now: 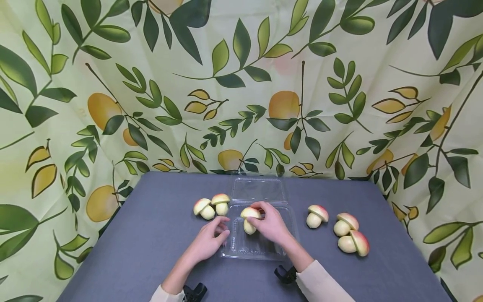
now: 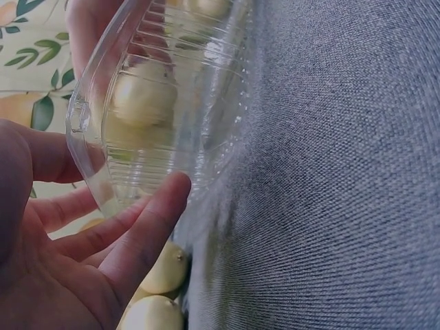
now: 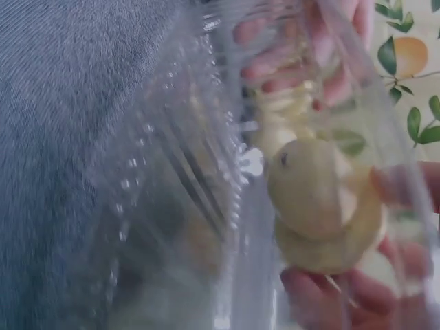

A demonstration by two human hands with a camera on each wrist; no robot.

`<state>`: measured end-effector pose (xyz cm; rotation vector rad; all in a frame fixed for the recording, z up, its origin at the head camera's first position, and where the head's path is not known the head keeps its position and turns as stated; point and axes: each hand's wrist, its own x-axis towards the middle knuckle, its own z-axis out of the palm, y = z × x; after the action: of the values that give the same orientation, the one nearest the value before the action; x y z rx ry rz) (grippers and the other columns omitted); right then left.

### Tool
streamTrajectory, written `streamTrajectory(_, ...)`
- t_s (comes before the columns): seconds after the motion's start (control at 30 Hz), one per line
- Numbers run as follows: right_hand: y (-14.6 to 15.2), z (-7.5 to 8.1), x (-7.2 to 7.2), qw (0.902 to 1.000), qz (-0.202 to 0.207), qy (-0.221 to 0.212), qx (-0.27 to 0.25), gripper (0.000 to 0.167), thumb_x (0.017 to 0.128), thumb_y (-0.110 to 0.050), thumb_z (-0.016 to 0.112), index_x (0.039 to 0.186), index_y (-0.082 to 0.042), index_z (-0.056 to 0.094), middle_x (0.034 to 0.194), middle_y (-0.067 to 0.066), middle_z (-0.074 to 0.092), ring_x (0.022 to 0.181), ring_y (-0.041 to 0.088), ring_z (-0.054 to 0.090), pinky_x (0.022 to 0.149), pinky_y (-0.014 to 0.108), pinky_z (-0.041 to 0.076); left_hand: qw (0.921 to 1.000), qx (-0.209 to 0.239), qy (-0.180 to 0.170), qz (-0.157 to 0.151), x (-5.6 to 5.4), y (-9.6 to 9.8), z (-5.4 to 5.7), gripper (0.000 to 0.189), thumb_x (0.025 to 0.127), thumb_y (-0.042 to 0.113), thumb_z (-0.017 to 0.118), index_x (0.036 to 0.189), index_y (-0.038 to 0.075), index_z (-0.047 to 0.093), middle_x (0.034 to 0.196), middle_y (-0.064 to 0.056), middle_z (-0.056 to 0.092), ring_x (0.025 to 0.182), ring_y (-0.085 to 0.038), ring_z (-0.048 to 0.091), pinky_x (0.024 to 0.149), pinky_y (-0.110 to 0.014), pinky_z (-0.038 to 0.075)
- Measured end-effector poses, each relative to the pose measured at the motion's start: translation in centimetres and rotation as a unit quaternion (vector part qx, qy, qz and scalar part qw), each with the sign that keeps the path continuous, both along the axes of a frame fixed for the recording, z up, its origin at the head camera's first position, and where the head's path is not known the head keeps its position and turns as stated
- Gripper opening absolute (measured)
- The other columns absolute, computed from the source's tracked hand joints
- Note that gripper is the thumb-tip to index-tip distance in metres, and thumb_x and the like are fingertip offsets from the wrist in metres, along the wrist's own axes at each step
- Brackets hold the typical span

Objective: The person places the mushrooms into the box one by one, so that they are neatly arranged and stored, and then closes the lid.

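My right hand (image 1: 269, 222) grips a mushroom-shaped piece (image 1: 250, 213), with a pale stem and a cream cap tinged red, over the base of a clear plastic clamshell container (image 1: 260, 254). Through the plastic in the right wrist view, the same mushroom-shaped piece (image 3: 313, 196) shows between the fingers (image 3: 364, 292). My left hand (image 1: 206, 241) is at the container's left side, fingers loosely bent. In the left wrist view its thumb and fingers are by the clear rim (image 2: 81, 113); whether they press it I cannot tell. The container's lid (image 1: 258, 189) lies folded back, away from me.
Two more mushroom-shaped pieces (image 1: 220, 203) stand left of the container, beyond my left hand. On the right lie a single one (image 1: 317, 216) and a touching pair (image 1: 352, 242). A grey cloth covers the table (image 1: 170, 201); a leaf-and-fruit patterned curtain (image 1: 241, 96) hangs behind it.
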<state>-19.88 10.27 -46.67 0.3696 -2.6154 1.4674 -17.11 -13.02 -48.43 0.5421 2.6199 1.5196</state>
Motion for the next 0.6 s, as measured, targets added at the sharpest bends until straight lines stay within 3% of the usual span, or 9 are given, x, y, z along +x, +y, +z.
streamTrajectory(0.17, -0.9, -0.5, -0.2, 0.9998, -0.008, -0.008, 0.019, 0.032, 0.082, -0.016, 0.083, 0.111, -0.008, 0.071, 0.104, 0.006, 0.067, 0.097, 0.023, 0.062, 0.082, 0.039, 0.05, 1.0, -0.001, 0.0, -0.003, 0.0, 0.1, 0.0, 0.033, 0.099, 0.008, 0.063, 0.13, -0.001, 0.057, 0.104, -0.01, 0.062, 0.078, -0.014, 0.068, 0.067, -0.028, 0.055)
streamTrajectory(0.4, -1.9, -1.0, -0.2, 0.9981, -0.012, -0.012, 0.06, 0.031, 0.084, -0.016, 0.083, 0.11, -0.007, 0.07, 0.103, 0.007, 0.066, 0.096, 0.024, 0.062, 0.082, 0.041, 0.05, 1.0, 0.001, 0.004, -0.007, 0.0, 0.2, 0.0, 0.033, 0.099, 0.009, 0.063, 0.13, 0.0, 0.057, 0.106, -0.012, 0.062, 0.08, -0.02, 0.069, 0.068, -0.029, 0.055)
streamTrajectory(0.6, -2.6, -1.4, -0.5, 0.9982, 0.001, -0.004, 0.06, 0.029, 0.085, -0.013, 0.081, 0.111, -0.006, 0.07, 0.103, 0.007, 0.065, 0.096, 0.023, 0.061, 0.082, 0.04, 0.049, 1.0, -0.006, 0.004, -0.006, 0.0, 0.1, -0.1, 0.032, 0.099, 0.009, 0.064, 0.13, 0.001, 0.058, 0.106, -0.012, 0.062, 0.081, -0.016, 0.069, 0.067, -0.028, 0.055)
